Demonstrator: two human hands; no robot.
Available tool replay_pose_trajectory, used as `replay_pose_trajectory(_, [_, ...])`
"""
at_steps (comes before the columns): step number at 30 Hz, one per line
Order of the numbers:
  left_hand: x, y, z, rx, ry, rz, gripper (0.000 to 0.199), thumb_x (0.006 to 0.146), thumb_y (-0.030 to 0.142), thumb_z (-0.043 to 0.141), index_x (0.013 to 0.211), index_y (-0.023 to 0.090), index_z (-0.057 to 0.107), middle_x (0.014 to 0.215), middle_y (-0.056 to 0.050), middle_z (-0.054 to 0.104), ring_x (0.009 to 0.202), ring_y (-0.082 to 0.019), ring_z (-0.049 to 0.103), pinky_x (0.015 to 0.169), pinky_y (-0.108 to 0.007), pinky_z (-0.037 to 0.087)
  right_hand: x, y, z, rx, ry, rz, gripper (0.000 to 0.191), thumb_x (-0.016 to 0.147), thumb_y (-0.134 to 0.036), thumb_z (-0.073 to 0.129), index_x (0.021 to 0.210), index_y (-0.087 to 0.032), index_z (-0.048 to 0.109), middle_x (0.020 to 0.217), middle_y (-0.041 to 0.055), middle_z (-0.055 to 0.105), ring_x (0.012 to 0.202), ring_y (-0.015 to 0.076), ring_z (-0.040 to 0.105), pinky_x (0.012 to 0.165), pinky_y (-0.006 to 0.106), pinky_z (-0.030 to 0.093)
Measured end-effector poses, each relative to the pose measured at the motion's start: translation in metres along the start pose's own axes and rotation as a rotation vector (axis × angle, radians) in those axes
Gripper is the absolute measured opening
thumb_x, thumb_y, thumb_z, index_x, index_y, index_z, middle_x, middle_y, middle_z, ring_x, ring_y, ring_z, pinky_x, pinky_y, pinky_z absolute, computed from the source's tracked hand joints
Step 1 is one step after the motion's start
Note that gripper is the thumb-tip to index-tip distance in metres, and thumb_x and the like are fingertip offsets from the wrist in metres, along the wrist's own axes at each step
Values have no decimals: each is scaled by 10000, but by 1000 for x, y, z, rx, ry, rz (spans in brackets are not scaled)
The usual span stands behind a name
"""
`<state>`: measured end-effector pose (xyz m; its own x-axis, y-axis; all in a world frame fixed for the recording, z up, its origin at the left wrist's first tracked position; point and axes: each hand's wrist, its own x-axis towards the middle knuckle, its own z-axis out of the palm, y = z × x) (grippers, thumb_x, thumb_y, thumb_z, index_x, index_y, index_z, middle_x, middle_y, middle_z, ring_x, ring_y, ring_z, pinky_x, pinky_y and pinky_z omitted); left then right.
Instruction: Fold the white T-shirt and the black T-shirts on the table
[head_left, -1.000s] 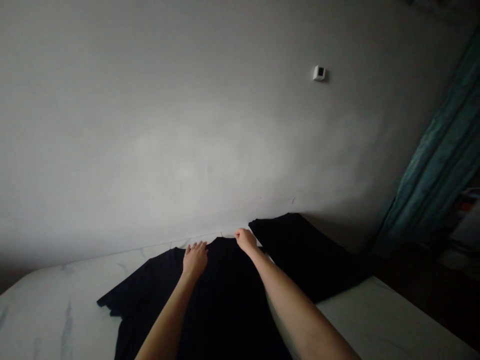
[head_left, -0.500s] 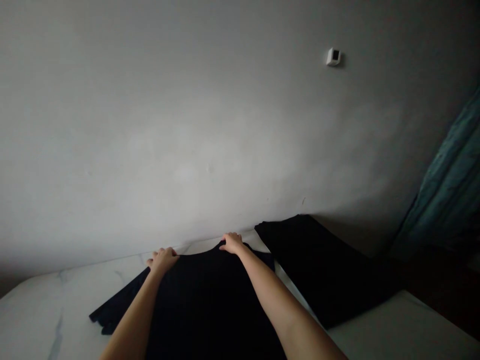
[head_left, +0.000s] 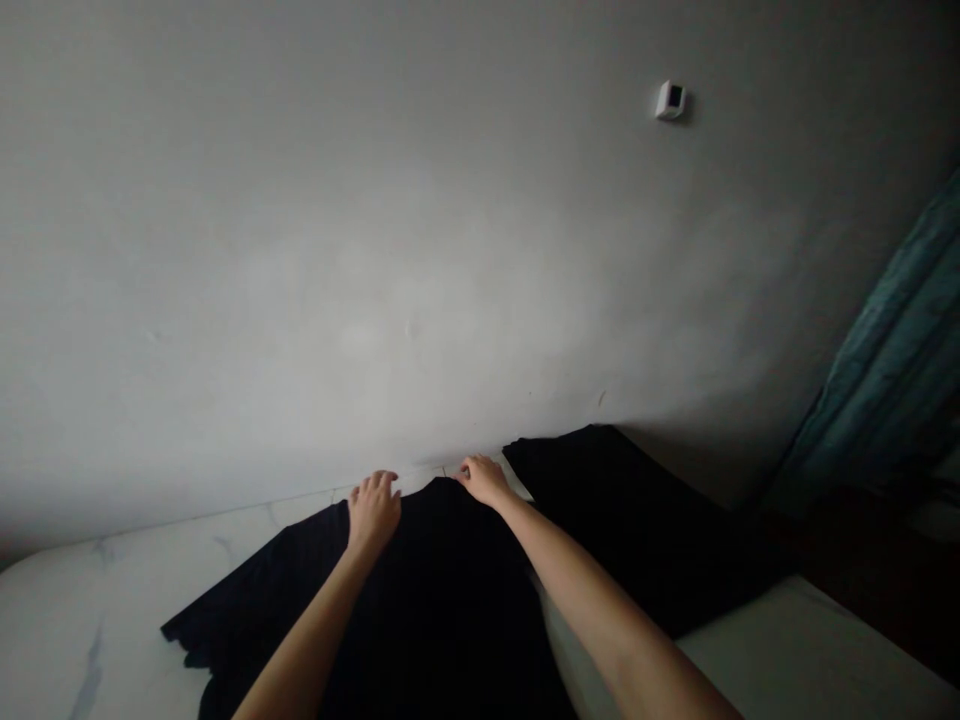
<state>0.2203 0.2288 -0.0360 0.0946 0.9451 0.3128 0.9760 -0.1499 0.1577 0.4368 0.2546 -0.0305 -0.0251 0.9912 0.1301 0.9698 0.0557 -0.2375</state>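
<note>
A black garment (head_left: 450, 600) lies spread over the pale surface in front of me, its sleeve reaching to the lower left. On the left part of its top edge rests my left hand (head_left: 375, 508), fingers apart and slightly bent. My right hand (head_left: 481, 478) is at the top edge right of the neckline, thumb and fingers pinched on the cloth. To the right lies a second black cloth (head_left: 645, 530), flat and folded, partly behind my right forearm.
The pale, blue-marked surface (head_left: 52, 620) runs up against a grey wall (head_left: 375, 250). A small white device (head_left: 671, 100) is mounted high on the wall. Teal curtain (head_left: 892, 340) hangs at the right.
My left hand has moved right along the garment's top edge, and its fingers have loosened. More of the left sleeve lies spread out. My right hand has shifted slightly right.
</note>
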Motion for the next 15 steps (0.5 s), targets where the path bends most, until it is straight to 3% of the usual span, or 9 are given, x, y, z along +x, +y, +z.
replay_pose_trajectory(3, [-4,47,15,-50,-58,233,389,943,255,414,1311,239,541,1432,-48,543,1316,-184,478,1114,-330,334,-4,17,-12,-44,-40,46,284,934,-361,580,1092,-157,700,1164,146,688,1100,262,630,885,319,455])
replay_pose_trajectory(7, [-12,86,41,-77,-107,344,470,957,281,380,1399,155,476,1508,-107,458,1409,-223,389,1172,-389,303,-19,37,-25,-95,-104,98,346,911,-351,615,1140,-105,700,1148,213,691,1059,291,660,824,323,484])
replay_pose_trajectory(10, [-18,92,55,-87,-115,350,513,967,307,337,1436,121,433,1533,-142,402,1438,-276,332,1176,-468,304,-32,48,-33,-132,-165,87,358,879,-381,657,1098,-105,720,1121,221,702,1043,301,673,808,317,496])
replay_pose_trajectory(15, [-25,89,65,-51,-48,333,582,975,397,299,1473,108,378,1542,-151,377,1452,-297,294,1186,-494,274,-49,57,-37,-150,-169,22,219,891,-321,655,1051,-181,709,1073,132,734,1047,254,681,823,278,496])
